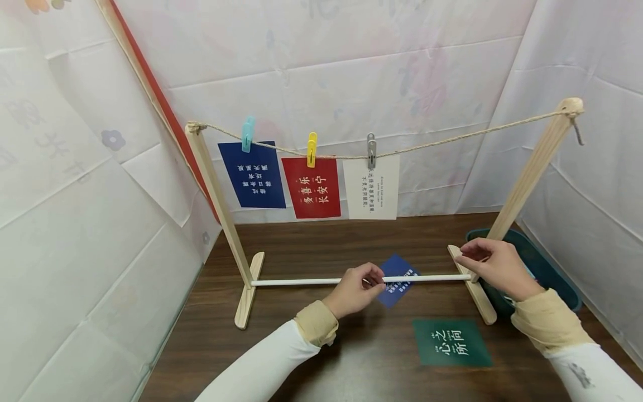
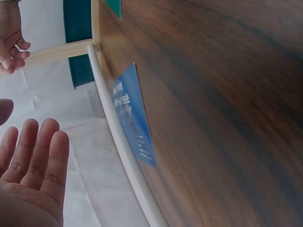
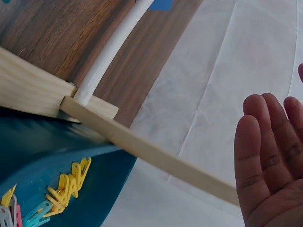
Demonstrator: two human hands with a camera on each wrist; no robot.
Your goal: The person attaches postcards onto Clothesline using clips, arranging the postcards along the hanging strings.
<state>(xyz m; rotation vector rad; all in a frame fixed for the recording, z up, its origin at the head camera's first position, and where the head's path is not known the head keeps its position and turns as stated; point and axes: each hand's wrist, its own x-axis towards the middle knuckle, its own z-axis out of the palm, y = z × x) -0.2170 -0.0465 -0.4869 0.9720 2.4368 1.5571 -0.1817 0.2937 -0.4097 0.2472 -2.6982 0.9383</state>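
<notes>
My left hand hovers over the white crossbar near a blue card on the table. Its fingers are relaxed, with nothing held in the left wrist view. My right hand is beside the right wooden post, partly in front of the teal bin. In the right wrist view its fingers are loosely extended and hold nothing. A green card lies nearer to me. On the twine hang a dark blue card, a red card and a white card.
A light blue clothespin, a yellow clothespin and a grey clothespin grip the hanging cards. Several loose clothespins lie inside the bin. The left post stands on a wooden foot. White cloth surrounds the table.
</notes>
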